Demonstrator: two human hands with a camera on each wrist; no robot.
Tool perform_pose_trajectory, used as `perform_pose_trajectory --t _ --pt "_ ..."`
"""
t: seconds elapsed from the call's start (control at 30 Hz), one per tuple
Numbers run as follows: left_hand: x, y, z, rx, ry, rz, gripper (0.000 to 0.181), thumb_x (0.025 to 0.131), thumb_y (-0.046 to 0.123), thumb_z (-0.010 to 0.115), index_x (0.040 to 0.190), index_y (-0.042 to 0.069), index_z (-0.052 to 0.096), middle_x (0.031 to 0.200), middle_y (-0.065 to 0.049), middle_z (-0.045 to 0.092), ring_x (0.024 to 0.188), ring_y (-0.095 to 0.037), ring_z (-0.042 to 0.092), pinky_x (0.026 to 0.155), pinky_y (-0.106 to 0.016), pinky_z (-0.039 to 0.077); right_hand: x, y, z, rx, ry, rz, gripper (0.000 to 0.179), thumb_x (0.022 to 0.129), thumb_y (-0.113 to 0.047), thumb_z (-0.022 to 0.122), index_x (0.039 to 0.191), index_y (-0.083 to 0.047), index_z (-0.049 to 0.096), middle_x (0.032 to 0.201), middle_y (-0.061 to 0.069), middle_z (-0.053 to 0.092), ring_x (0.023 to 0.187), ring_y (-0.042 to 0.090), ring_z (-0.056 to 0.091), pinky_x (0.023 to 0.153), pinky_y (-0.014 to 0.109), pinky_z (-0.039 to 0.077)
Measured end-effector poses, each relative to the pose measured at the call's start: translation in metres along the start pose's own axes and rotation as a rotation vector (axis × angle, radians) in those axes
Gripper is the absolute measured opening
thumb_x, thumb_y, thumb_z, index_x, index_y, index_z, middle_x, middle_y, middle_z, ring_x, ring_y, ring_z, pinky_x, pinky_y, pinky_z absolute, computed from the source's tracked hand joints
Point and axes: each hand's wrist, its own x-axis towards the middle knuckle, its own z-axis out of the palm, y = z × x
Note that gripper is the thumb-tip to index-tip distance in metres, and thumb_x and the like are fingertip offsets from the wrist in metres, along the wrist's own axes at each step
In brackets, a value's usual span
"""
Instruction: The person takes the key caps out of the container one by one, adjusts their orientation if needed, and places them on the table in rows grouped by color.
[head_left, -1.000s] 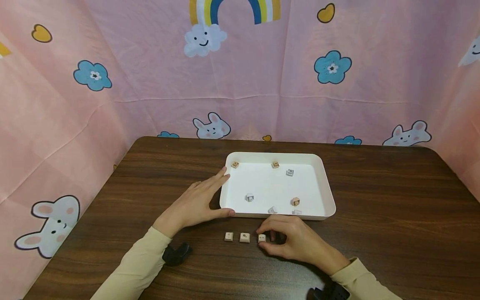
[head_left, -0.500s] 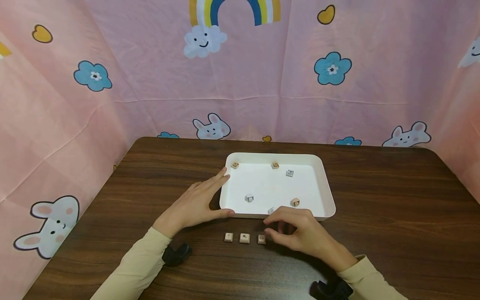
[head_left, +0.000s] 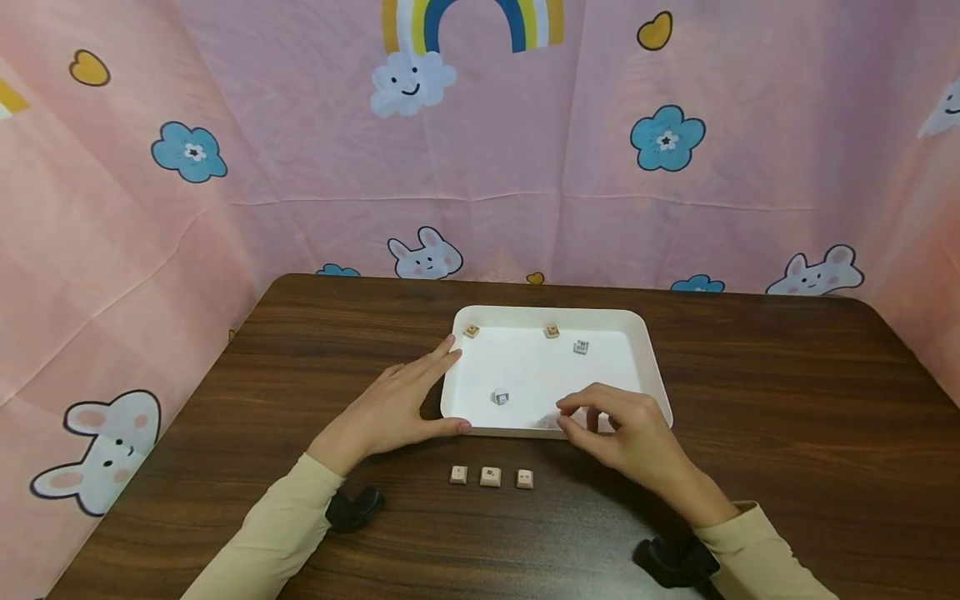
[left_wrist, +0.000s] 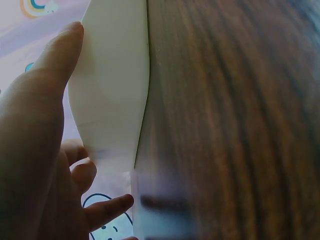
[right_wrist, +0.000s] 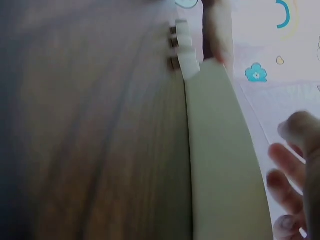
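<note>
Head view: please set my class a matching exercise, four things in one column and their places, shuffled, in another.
1 left hand
2 right hand
3 row of three keycaps
4 pink curtain

A behind the table
B over the tray's near right part
C in front of the tray
D at the tray's left end

1-D, 2-B, 3-C, 4-A

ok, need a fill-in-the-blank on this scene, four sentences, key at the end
1. The left hand touches the tray, whose colour is ___.
2. On the table, the number of keycaps in the row is ___.
3. Of the tray's far and near long sides, the right hand is over the ___ one.
4. Within that row, the widest keycap is the ___ one.

Missing words: white; three; near; middle
</note>
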Motion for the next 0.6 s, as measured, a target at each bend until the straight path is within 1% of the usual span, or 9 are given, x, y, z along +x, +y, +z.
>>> perform_pose_trajectory --t 0.1,0.17,0.3,0.37,0.47,0.6 --pt "0.000 0.000 0.000 0.003 0.003 0.004 0.105 0.084 0.080 0.059 0.164 0.022 0.024 0.172 0.008 0.009 0.153 -0.025 0.031 0.118 -0.060 0.031 0.000 0.005 -0.004 -0.070 0.018 0.048 0.012 0.084 -0.010 0.081 0.095 -0.014 0.077 0.081 -0.013 0.071 0.064 0.001 0.057 0.053 0.013 0.034" --pt "0.000 0.000 0.001 0.005 0.003 0.003 0.105 0.084 0.080 0.059 0.164 0.022 0.024 0.172 0.008 0.009 0.153 -0.025 0.031 0.117 -0.060 0.031 0.000 0.008 -0.006 -0.112 0.024 0.079 0.016 0.081 -0.007 0.083 0.094 -0.013 0.078 0.082 -0.012 0.072 0.064 0.002 0.057 0.054 0.013 0.032" --pt "0.000 0.000 0.001 0.001 0.005 0.002 0.105 0.084 0.080 0.059 0.164 0.022 0.024 0.172 0.008 0.009 0.153 -0.025 0.031 0.117 -0.060 0.031 -0.001 0.012 -0.009 -0.188 0.009 0.158 0.021 0.078 -0.007 0.086 0.096 -0.013 0.078 0.085 -0.006 0.074 0.065 0.006 0.059 0.052 0.012 0.031" --pt "0.000 -0.001 0.001 0.001 0.005 0.002 0.105 0.084 0.081 0.059 0.164 0.022 0.024 0.172 0.008 0.009 0.153 -0.025 0.031 0.118 -0.060 0.031 -0.002 0.014 -0.011 -0.219 -0.010 0.208 0.022 0.078 -0.009 0.087 0.098 -0.013 0.078 0.086 -0.003 0.074 0.065 0.007 0.059 0.050 0.014 0.032" --pt "0.000 -0.001 0.001 0.003 0.006 0.003 0.105 0.083 0.081 0.058 0.164 0.023 0.024 0.172 0.009 0.009 0.153 -0.025 0.031 0.118 -0.060 0.031 -0.003 0.016 -0.013 -0.243 -0.041 0.267 0.023 0.078 -0.012 0.087 0.100 -0.012 0.078 0.089 -0.001 0.075 0.065 0.008 0.061 0.050 0.018 0.037" --pt "0.001 -0.001 0.001 0.006 0.007 0.002 0.105 0.083 0.081 0.058 0.164 0.023 0.023 0.171 0.009 0.009 0.153 -0.025 0.031 0.117 -0.060 0.031 -0.002 0.017 -0.014 -0.257 -0.071 0.312 0.023 0.080 -0.016 0.086 0.101 -0.012 0.078 0.090 0.000 0.075 0.067 0.009 0.063 0.054 0.023 0.044"
